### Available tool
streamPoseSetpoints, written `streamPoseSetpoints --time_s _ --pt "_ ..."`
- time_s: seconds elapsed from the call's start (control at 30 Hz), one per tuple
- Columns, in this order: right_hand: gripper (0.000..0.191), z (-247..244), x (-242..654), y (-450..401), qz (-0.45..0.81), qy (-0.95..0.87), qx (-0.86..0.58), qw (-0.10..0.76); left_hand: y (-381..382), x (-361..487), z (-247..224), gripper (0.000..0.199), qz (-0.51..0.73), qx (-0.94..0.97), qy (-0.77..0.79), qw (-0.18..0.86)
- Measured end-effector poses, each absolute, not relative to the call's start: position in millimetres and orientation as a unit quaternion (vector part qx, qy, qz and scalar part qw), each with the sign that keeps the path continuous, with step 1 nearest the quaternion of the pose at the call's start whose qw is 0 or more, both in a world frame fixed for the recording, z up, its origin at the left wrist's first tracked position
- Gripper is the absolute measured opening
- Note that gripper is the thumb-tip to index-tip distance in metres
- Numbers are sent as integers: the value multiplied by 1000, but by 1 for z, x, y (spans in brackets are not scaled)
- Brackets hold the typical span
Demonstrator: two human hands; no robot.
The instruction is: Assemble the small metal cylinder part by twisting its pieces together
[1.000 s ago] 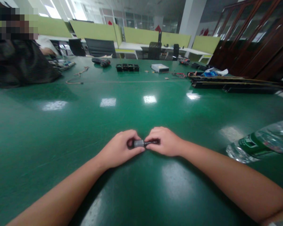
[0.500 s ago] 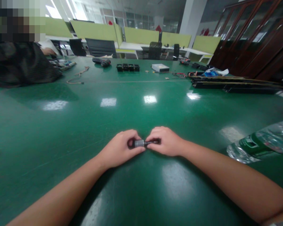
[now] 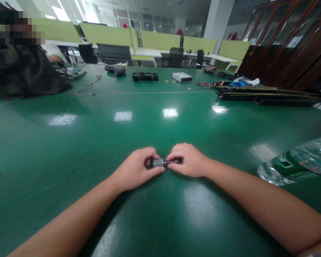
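Observation:
Low over the green table [image 3: 149,132], a small grey cylindrical part [image 3: 158,163] with a dark end lies between the thumb and fingers of my left hand [image 3: 136,167]. A thin dark shaft [image 3: 173,162] extends from its right side, and my right hand [image 3: 188,160] pinches this shaft with thumb and fingers. The part and shaft are in line, roughly level. Both hands are close together, their fingertips nearly touching. The fine detail of the part is too small to make out.
A clear plastic bottle [image 3: 296,160] lies at the right. Farther back are a cable [image 3: 88,87], black modules [image 3: 145,76], a white-grey box [image 3: 182,77] and long black strips [image 3: 267,96]. A person in dark clothing [image 3: 24,67] is at the far left.
The person at the far left has shifted a little. My right fingertips have moved very slightly right; my left hand looks the same.

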State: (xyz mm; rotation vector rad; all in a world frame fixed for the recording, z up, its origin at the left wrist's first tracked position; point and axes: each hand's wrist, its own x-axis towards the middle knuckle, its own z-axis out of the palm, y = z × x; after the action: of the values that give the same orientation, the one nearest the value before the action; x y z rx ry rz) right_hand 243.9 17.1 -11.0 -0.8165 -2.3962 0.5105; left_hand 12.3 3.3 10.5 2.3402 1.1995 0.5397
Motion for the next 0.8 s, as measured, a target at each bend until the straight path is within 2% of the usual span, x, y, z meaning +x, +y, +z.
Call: streamPoseSetpoints --time_s 0.8 --pt "8 -10 245 18 180 -891 -312 276 4 11 10 27 188 848 438 231"
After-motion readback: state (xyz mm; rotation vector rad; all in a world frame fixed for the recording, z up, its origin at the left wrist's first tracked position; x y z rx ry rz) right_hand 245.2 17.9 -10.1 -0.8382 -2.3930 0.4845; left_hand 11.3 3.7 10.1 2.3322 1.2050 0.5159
